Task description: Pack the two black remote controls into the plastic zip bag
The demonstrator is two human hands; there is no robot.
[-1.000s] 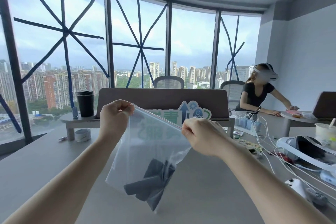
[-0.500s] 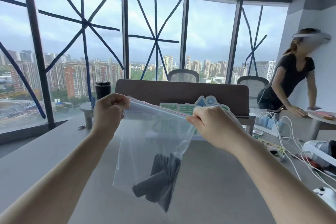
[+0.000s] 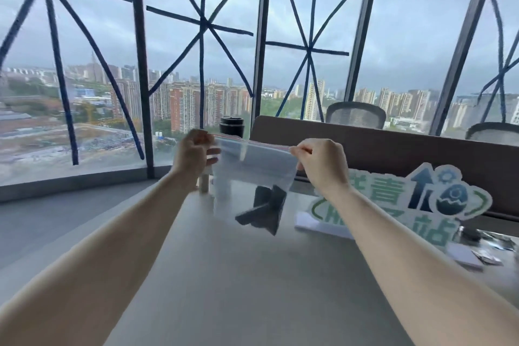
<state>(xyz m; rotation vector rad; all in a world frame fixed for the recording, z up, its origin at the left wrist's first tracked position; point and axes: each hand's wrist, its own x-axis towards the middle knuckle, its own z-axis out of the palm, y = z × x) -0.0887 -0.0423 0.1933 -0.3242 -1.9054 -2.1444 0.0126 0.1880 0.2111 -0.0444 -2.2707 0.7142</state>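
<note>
A clear plastic zip bag (image 3: 247,168) hangs in the air above the grey table (image 3: 238,284). My left hand (image 3: 193,154) pinches its top left corner and my right hand (image 3: 320,163) pinches its top right corner, so the red-lined zip edge is stretched flat between them. Both black remote controls (image 3: 266,211) lie crossed in the bottom of the bag, seen through the plastic. The bag's lower tip hangs just above the tabletop.
A green and white cut-out sign (image 3: 421,205) stands on the table at the right, by white pads (image 3: 463,255) and small dark items. A black cup (image 3: 231,126) and a brown desk divider (image 3: 393,149) stand behind the bag. Mesh chairs and taped windows lie beyond.
My view has swung left, so the other person and the cables at the right are out of sight. The bag's top edge is now pulled straighter and flatter between my hands.
</note>
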